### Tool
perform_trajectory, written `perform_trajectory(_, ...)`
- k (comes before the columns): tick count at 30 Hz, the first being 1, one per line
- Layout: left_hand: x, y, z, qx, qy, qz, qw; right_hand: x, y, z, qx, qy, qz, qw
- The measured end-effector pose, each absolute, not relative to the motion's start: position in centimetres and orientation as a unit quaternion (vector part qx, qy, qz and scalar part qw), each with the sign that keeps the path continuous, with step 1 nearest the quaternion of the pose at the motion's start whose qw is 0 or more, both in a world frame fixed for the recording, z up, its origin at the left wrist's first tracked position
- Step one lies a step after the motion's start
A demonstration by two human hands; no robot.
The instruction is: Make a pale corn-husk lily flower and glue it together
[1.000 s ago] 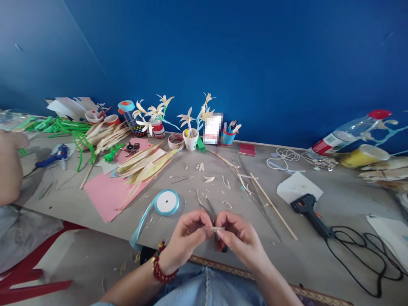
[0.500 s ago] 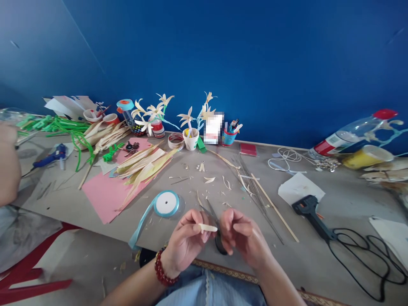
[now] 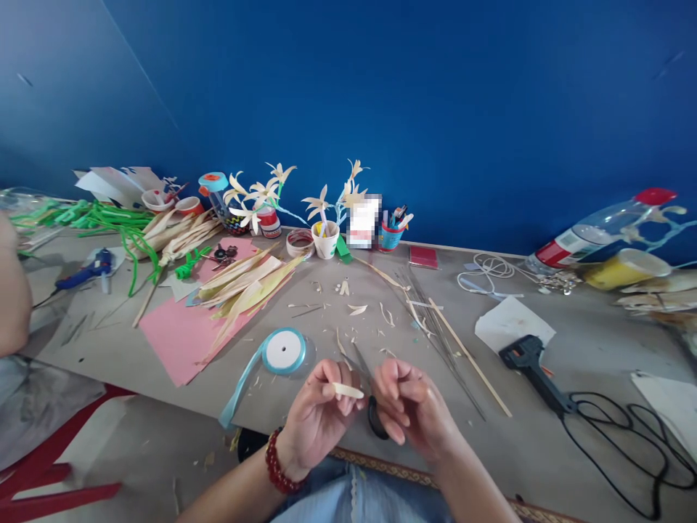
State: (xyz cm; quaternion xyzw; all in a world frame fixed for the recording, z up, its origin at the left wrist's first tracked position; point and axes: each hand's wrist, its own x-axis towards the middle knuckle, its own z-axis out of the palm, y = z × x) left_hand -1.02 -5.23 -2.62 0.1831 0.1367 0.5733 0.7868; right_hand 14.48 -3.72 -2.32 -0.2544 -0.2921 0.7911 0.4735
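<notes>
My left hand [image 3: 321,407], with a red bead bracelet at its wrist, pinches a small pale strip of husk [image 3: 348,391] between thumb and fingers. The strip's rounded end points to the right. Close beside it, my right hand [image 3: 411,403] hangs loosely curled, fingers apart, and I see nothing in it. A pair of scissors with a black handle [image 3: 375,420] lies on the table between and beneath the hands, partly hidden by my right fingers. Husk scraps [image 3: 358,309] are scattered just beyond. Left of my hands lies a roll of light blue ribbon [image 3: 284,350], its tail hanging over the table edge.
Dried husks [image 3: 245,283] lie on pink paper [image 3: 168,341]. Husk flowers stand in a white cup [image 3: 325,241] at the back. Wires and a wooden stick [image 3: 471,356] lie right, near a black glue gun [image 3: 536,367] with its cord. Another person's arm [image 3: 11,290] shows far left.
My left hand has shifted slightly left with the husk strip, widening the space between my hands. More of the scissors' black handle shows. My right hand has barely moved.
</notes>
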Motion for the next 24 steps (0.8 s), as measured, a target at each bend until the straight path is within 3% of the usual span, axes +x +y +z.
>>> perform_trajectory(16, -2.2, -4.9, -2.1, 0.429, 0.293, 0.495, 0.697, 14.6, -4.4, -0.5, -0.402, -0.463, 0.686, 0.391)
perform_trajectory(24, -1.2, -5.0, -2.6, 0.288, 0.214, 0.501, 0.788, 14.3, -4.8, -2.0, -0.318, -0.373, 0.75, 0.444)
